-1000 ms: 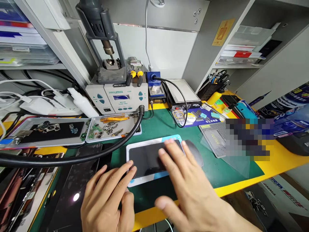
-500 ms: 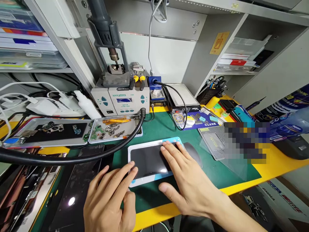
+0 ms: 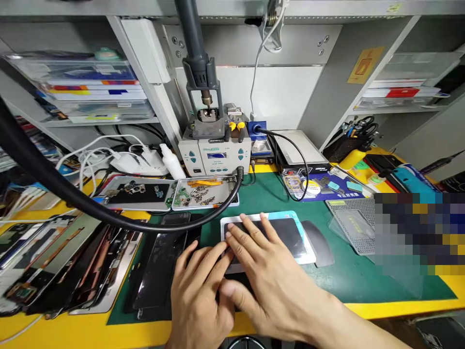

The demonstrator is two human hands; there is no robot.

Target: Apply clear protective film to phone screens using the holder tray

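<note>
A glossy black phone screen (image 3: 285,237) lies in a white and light-blue shallow holder (image 3: 309,255) on the green mat. Across the screen's left part, my right hand (image 3: 269,266) rests with its fingers stretched out and apart. My left hand (image 3: 203,291) is at the screen's left end, fingers extended, their tips partly under or beside those of my right hand. Neither hand grips anything that I can see. A dark, rounded, mouse-like object (image 3: 317,242) sits just right of the holder.
A thick black hose (image 3: 145,224) arcs across the left from a hot-air station (image 3: 218,155). Parts lie in trays (image 3: 232,202) behind. Dark phone panels (image 3: 160,276) and stacked screens (image 3: 90,261) are to the left. A perforated plate (image 3: 350,228) lies right.
My right hand has slid from the screen's right end to its left part, near my left hand's fingertips. The camera view has swung left, showing more stacked screens.
</note>
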